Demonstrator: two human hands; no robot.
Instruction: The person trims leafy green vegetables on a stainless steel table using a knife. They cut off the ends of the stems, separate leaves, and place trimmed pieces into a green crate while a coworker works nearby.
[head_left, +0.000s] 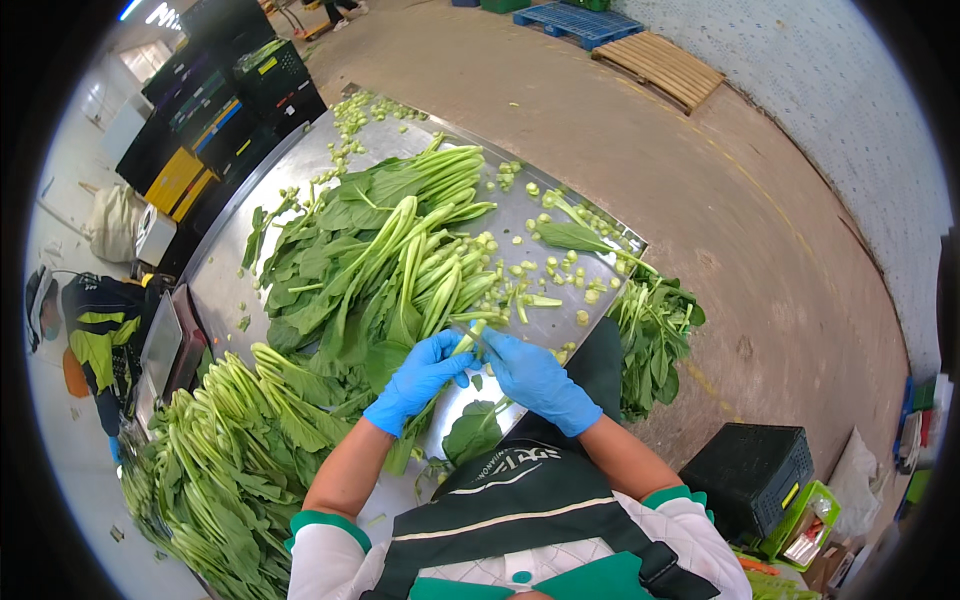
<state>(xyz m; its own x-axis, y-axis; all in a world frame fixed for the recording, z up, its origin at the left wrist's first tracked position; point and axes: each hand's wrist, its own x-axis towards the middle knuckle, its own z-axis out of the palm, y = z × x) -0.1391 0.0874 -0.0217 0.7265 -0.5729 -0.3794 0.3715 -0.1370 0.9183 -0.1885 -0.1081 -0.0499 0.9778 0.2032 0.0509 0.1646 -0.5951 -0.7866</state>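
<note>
In a blue glove, my left hand (424, 379) grips a pale green stem (466, 343) of a leafy green vegetable over the front of the metal table (360, 139). My right hand (536, 379), also gloved in blue, meets the stem's cut end. A thin grey blade (475, 337), apparently a small knife, shows at its fingertips; the handle is hidden in the hand. Just beyond my hands lies a large pile of leafy greens (330, 255), stems pointing right. Cut stem pieces (555, 274) are scattered to the right. One loose leaf (474, 433) lies below my hands.
Another heap of greens (232, 465) fills the left front. More greens (656, 345) hang by the table's right edge. Black crates (225, 112) are stacked behind. A black crate (746, 472) stands on the floor at right. A person (105, 330) bends at far left.
</note>
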